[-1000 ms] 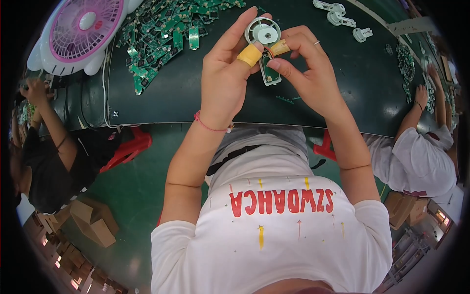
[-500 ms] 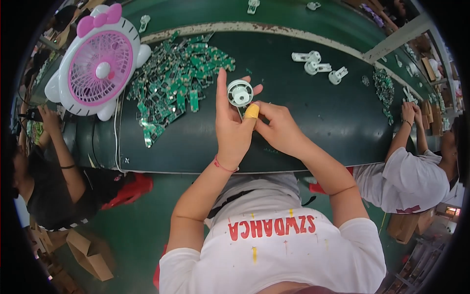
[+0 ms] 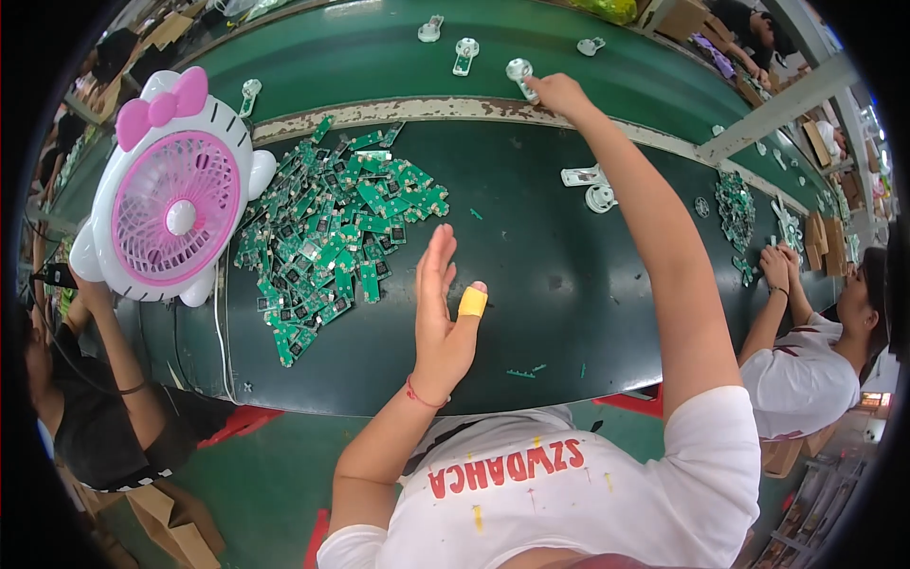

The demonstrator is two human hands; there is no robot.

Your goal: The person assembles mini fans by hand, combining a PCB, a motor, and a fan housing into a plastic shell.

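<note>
My right hand (image 3: 561, 93) reaches across to the far green belt (image 3: 379, 81), closed on a white plastic housing (image 3: 519, 70) with a round head and a short handle. The housing is on or just above the belt; I cannot tell which. Over the dark work surface (image 3: 531, 275), my left hand (image 3: 443, 332) is open and holds nothing, its thumb wrapped in yellow tape (image 3: 472, 302). Left of it lies a heap of green circuit boards (image 3: 351, 209). Two more white housings (image 3: 599, 198) lie by my right forearm, which partly hides them.
A pink and white fan (image 3: 180, 216) stands at the left, its cable running down beside it. Several other housings (image 3: 465, 57) lie along the far belt. A worn metal ledge (image 3: 455, 110) divides belt and table. Small parts are heaped (image 3: 735, 213) at the right; people sit on both sides.
My right hand has left my left hand and stretched far forward, now with a white housing. My left hand no longer holds a housing. The view has tilted upward, showing more of the far belt.
</note>
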